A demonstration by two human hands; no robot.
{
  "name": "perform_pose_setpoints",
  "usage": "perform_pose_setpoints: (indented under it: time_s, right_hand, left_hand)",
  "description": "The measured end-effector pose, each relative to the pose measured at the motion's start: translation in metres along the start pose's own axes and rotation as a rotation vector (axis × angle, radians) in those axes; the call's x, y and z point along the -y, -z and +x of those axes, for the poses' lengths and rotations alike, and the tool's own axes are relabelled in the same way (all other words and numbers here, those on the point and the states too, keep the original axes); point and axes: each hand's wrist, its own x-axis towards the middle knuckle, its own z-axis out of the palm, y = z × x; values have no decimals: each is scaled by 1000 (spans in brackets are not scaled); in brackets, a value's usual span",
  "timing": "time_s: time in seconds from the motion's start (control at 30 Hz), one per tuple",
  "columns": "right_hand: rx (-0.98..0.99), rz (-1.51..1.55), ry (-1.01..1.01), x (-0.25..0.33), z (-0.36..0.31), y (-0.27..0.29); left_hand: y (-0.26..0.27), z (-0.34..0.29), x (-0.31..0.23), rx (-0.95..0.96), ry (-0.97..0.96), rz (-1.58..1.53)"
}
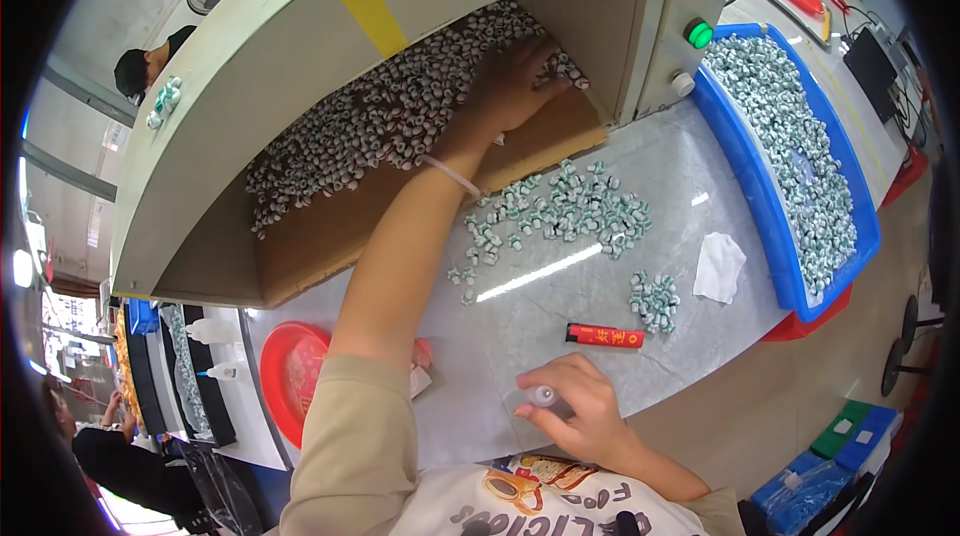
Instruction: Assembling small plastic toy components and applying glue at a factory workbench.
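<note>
My left hand (512, 86) reaches into the open front of a large cream-coloured box housing (230, 86). Its thumb and fingers are apart over a heap of small dark and white parts (380, 121), touching the heap's right end; shadow hides some of the fingers. Close to my body, my right hand (585, 411) is closed round a small clear bottle (543, 396) with its tip pointing up. Between the hands, small green and white parts (575, 206) lie loose on the grey tabletop (500, 366), with a smaller cluster (654, 302) to the right.
A red lighter (605, 336) and a white paper scrap (719, 267) lie at right. A blue tray (735, 156) full of green and white parts stands beyond. At left is a red plate (290, 376), with white bottles (212, 331) farther out. Red and green buttons (698, 33) sit on the housing.
</note>
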Motion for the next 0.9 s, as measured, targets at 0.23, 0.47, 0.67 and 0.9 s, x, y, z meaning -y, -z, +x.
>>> perform_pose_setpoints:
  time_s: [0.23,0.47,0.67,0.9]
  right_hand:
    - [21,6,-10,-4,3,1]
    - [47,-15,-27,0,8,-2]
    - [59,-8,-38,0,6,-3]
    - [81,-24,-21,-1,6,0]
  left_hand:
    - [10,-16,31,-16,20,-256]
    - [8,-36,51,-205,-134,226]
    - [26,-69,85,-144,-146,275]
    - [62,-114,106,-63,-13,306]
